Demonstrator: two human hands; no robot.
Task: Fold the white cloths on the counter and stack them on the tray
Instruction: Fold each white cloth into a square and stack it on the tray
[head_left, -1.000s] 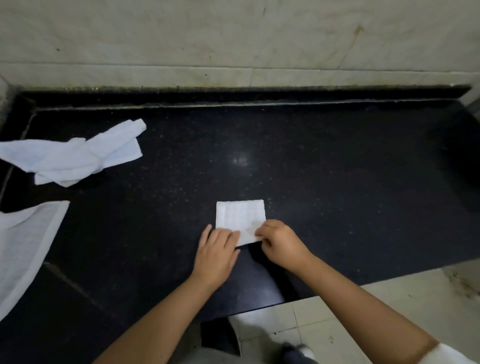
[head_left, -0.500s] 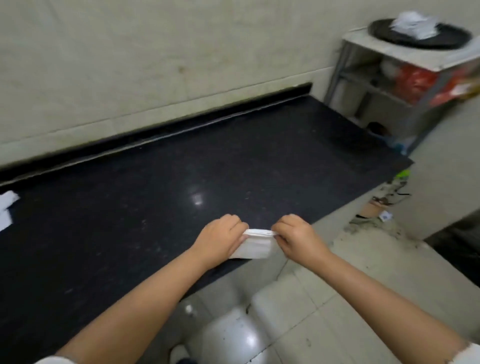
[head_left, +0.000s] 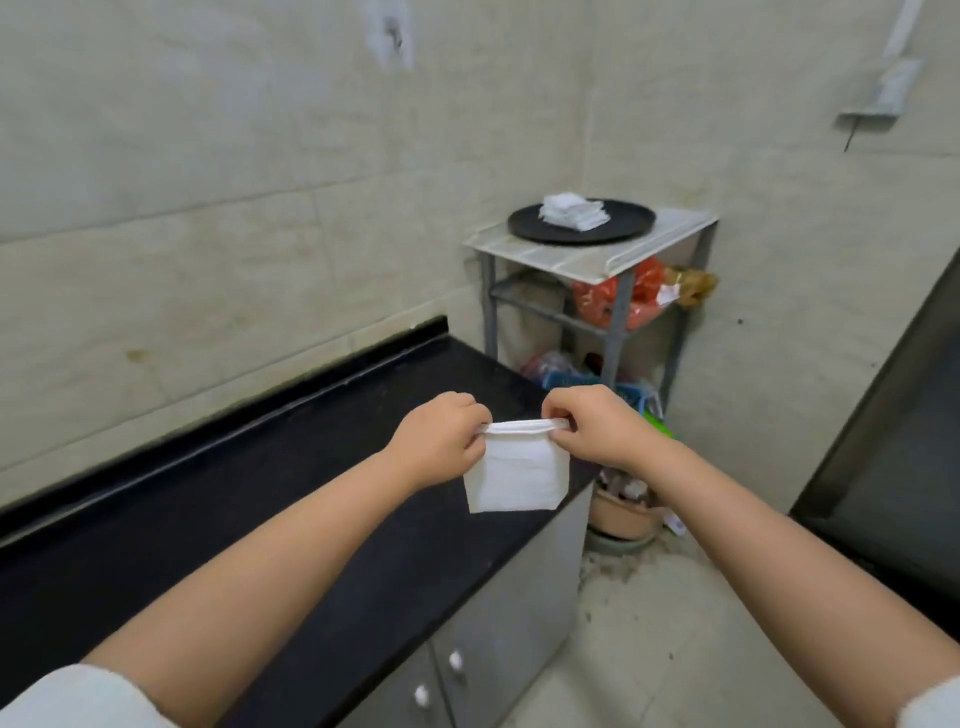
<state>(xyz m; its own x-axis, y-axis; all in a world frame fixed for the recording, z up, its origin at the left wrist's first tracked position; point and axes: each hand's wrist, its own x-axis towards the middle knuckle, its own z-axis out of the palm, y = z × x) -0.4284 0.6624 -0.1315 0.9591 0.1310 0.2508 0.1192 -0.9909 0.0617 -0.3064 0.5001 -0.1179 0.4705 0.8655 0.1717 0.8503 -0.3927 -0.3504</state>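
Folded cloth lifted off the desk, on its way to the tray.

The left hand (head_left: 441, 447) and right hand (head_left: 597, 426) each pinch a top corner of the folded white cloth (head_left: 514, 473), which hangs between them in the air above the near edge of the desk (head_left: 260, 509). The fold looks finished, so this is the carrying step. Next the cloth must travel up and beyond the right hand to the black tray (head_left: 623, 223) on the shelf stand (head_left: 571, 260), then be laid squarely on the pile of cloths (head_left: 571, 210) there. A second ago the cloth lay flat on the desk under both hands; since then it has been raised and the view has turned right.
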